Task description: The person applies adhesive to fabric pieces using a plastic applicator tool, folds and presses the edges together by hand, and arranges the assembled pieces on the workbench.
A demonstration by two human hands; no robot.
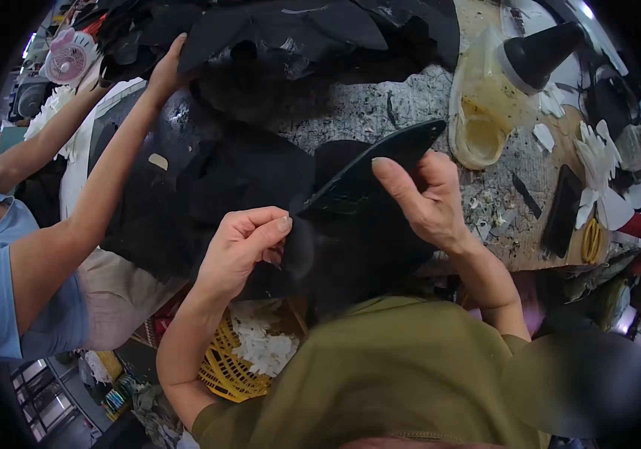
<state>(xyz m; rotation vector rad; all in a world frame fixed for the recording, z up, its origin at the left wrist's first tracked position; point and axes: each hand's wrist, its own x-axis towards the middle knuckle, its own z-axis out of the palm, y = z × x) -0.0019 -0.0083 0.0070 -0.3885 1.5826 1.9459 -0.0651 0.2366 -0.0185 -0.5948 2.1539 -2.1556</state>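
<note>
My right hand [433, 198] grips a curved, dark green-black piece of sheet material [380, 165], with the thumb on its near face and the fingers behind. The piece is tilted up and narrows to a tip at its left end. Close to that tip, my left hand [249, 243] is closed in a pinch. What lies between its fingertips is too blurred to make out. Black cut sheets [253, 168] lie on the worktable [343, 105] beneath and behind both hands.
A glue bottle with a black nozzle [481, 112] stands at right. Beyond it are a black phone-like slab [562, 209], yellow-handled scissors [592, 241] and white gloves [597, 161]. At left, a co-worker's hand [167, 71] touches heaped black sheets [283, 37]. A yellow basket [223, 367] sits below.
</note>
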